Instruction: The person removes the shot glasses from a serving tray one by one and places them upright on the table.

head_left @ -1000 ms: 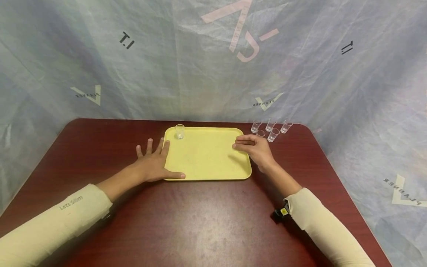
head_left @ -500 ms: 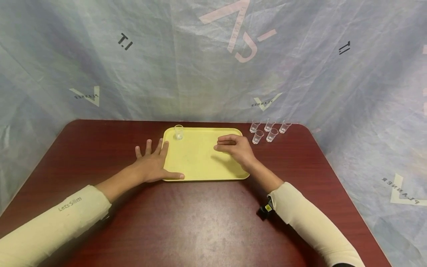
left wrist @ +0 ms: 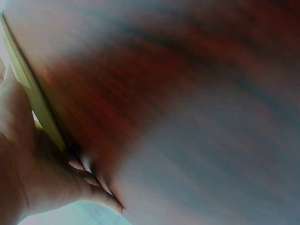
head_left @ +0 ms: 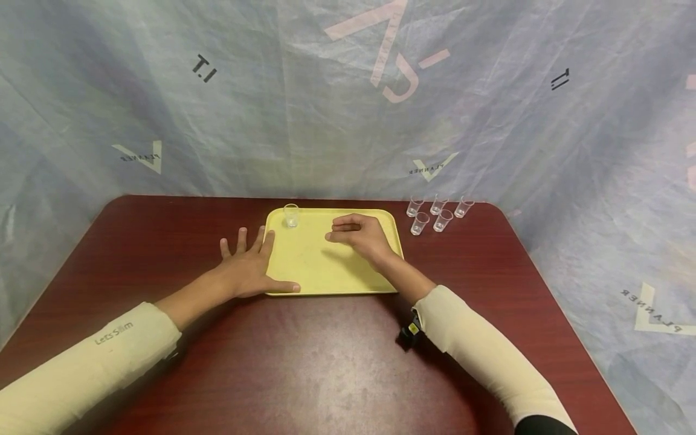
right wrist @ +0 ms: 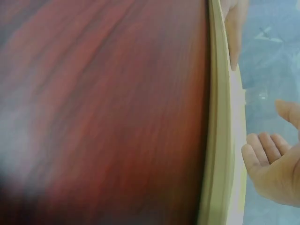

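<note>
A yellow tray [head_left: 310,260] lies on the dark red table, with one small clear shot glass [head_left: 291,216] upright in its far left corner. My left hand [head_left: 244,269] rests at the tray's left edge, fingers spread, thumb along the front rim. Over the tray's right half hovers my right hand [head_left: 361,235], its thumb apart from the loosely bent fingers. In the right wrist view, nothing shows in the gap between that thumb and the fingertips [right wrist: 265,143]. The left wrist view has my left hand [left wrist: 42,178] against the tray's side [left wrist: 37,103].
Several more clear shot glasses [head_left: 443,221] stand in a cluster on the table, right of the tray's far corner. Behind the table [head_left: 326,362] hangs a grey printed sheet [head_left: 326,121], which also closes off both sides.
My right hand has travelled left, from near the glass cluster to over the tray, uncovering a glass it had partly hidden. My left hand stays at the tray's edge.
</note>
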Available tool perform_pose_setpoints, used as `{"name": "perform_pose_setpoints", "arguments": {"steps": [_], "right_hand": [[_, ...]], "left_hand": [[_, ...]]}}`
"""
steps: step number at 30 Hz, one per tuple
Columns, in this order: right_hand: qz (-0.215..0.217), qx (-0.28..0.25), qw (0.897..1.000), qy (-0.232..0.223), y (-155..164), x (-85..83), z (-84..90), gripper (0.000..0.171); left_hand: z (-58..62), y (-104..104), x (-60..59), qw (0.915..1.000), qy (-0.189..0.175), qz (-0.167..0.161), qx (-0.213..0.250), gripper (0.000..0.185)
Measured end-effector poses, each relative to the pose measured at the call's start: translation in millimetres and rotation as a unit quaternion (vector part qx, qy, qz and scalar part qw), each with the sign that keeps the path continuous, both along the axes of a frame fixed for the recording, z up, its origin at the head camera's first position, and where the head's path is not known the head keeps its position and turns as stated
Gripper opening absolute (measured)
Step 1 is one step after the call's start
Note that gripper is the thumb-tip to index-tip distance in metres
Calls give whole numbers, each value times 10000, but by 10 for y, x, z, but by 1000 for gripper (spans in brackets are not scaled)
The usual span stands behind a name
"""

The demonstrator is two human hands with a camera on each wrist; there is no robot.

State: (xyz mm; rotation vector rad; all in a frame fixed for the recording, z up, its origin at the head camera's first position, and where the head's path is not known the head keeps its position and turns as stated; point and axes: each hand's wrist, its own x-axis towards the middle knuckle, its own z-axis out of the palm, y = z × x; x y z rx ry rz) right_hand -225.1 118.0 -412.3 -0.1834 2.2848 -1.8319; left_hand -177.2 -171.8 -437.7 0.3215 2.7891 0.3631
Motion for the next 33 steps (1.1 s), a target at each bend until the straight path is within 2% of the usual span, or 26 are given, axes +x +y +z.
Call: {"name": "perform_pose_setpoints", "arguments": {"steps": [9,17,21,33], "right_hand": [[-101,0,9999,-60,-184,-70,-19,50],[11,46,9997,-228,-326,-94,-87,52],[-61,32,9998,-203,-405,-118,-106,52],[-207,68,9996,-158,-710,-209,-109,49]], "left_hand": [[30,16,10,10000,12,-21,-37,163],[20,10,17,10000,-26,15,-2,162],[-8,6,-5,10000,-31,31,31,163],[17,6,21,10000,-31,9,54,162]]}}
